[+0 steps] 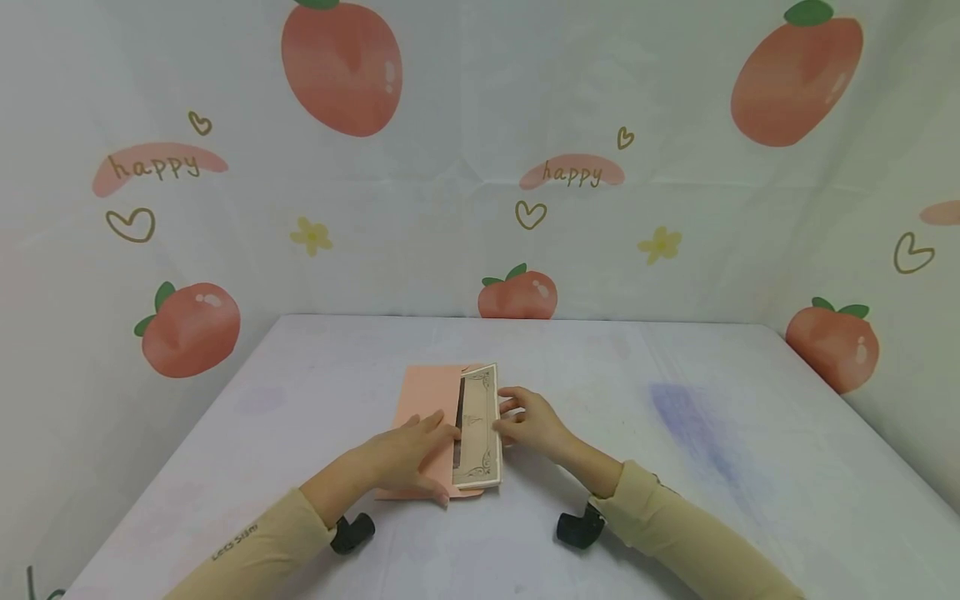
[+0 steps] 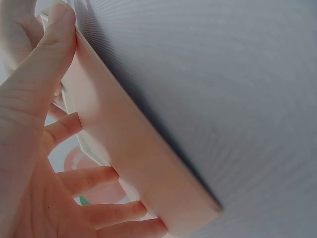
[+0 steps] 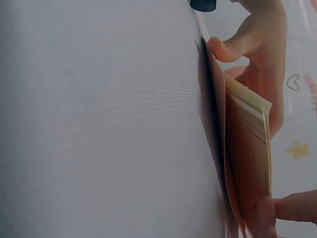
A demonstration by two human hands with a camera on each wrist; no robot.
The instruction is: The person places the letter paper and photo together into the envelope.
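Observation:
A flat peach-pink envelope (image 1: 435,387) lies on the table in the head view, and a cream card (image 1: 477,408) with dark scrollwork corners sticks out of its right side. My left hand (image 1: 408,450) rests on the envelope, fingers spread over its face and thumb at the near edge. Those fingertips touch the pink surface (image 2: 124,144) in the left wrist view. At the card's right edge is my right hand (image 1: 536,423), pinching it between thumb and fingers. The right wrist view shows the card (image 3: 250,153) tilted up from the envelope (image 3: 215,99); its inner part is hidden.
The white table (image 1: 675,517) has a bluish-purple smudge (image 1: 693,429) on the right. A pale cloth backdrop (image 1: 420,250) with printed peaches, hearts and flowers stands behind and at both sides. Black devices (image 1: 352,533) hang at both wrists.

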